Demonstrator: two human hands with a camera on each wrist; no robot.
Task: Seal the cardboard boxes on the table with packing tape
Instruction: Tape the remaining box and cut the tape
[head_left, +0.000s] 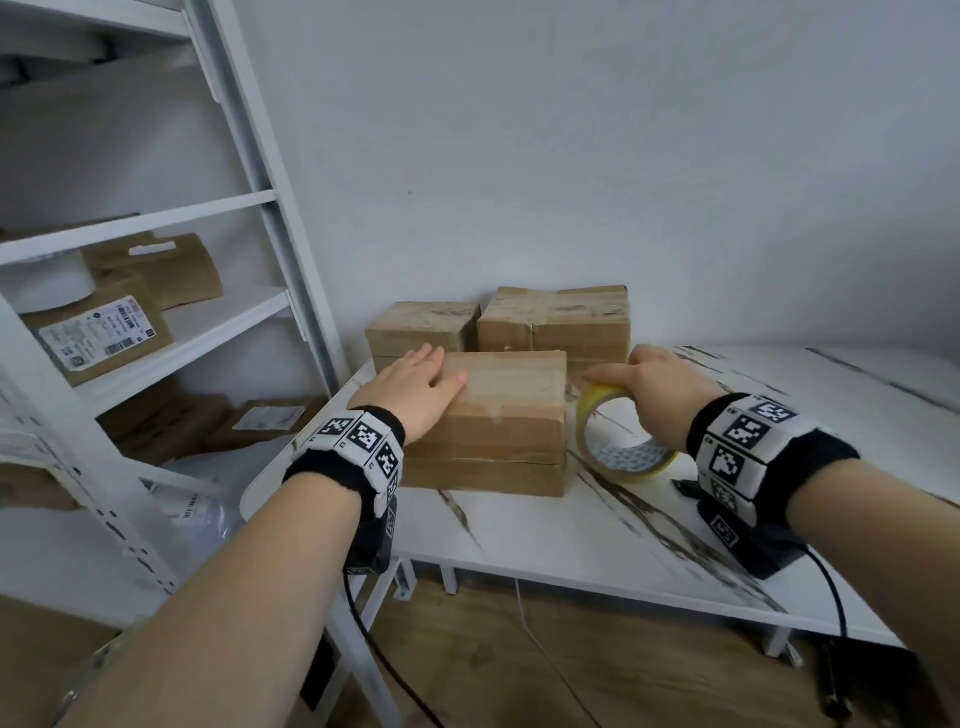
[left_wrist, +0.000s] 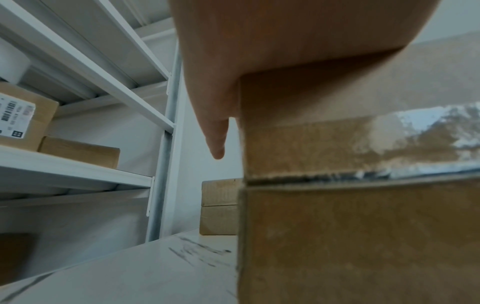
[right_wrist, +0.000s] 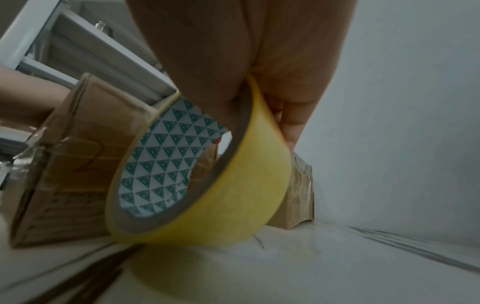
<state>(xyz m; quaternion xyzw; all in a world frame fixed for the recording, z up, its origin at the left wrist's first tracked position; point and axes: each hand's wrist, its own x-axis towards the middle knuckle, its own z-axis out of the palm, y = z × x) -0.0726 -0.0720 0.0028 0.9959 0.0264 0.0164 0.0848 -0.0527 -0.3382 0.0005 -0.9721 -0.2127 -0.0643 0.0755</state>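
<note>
Yellow tape roll (head_left: 621, 435) stands on edge on the table (head_left: 571, 540), nearest of the task's things. The right hand (head_left: 652, 387) grips its top, thumb inside the core and fingers (right_wrist: 291, 125) curled down the outer face. It looks light and stiff; the outer wrap is likely slick, so the hold through the core is the sound one, leaving the roll free to turn as tape pays off. No loose tape end shows clearly.

Just left of those fingers stands the front box (head_left: 493, 421), which looks like one carton stacked on another with a seam between. A glossy strip of tape (left_wrist: 426, 139) already crosses its top and turns down the near face. The left hand (head_left: 415, 387) lies flat on the top near the left edge, fingers straight and close together, pressing rather than gripping. Cardboard like this is stiff at edges and corners but gives in the middle of a flap, so pressing beside the seam steadies it best. It will probably slide easily on the smooth table if pushed sideways.

Beyond the fingertips, two more boxes (head_left: 556, 317) sit against the wall.
</note>
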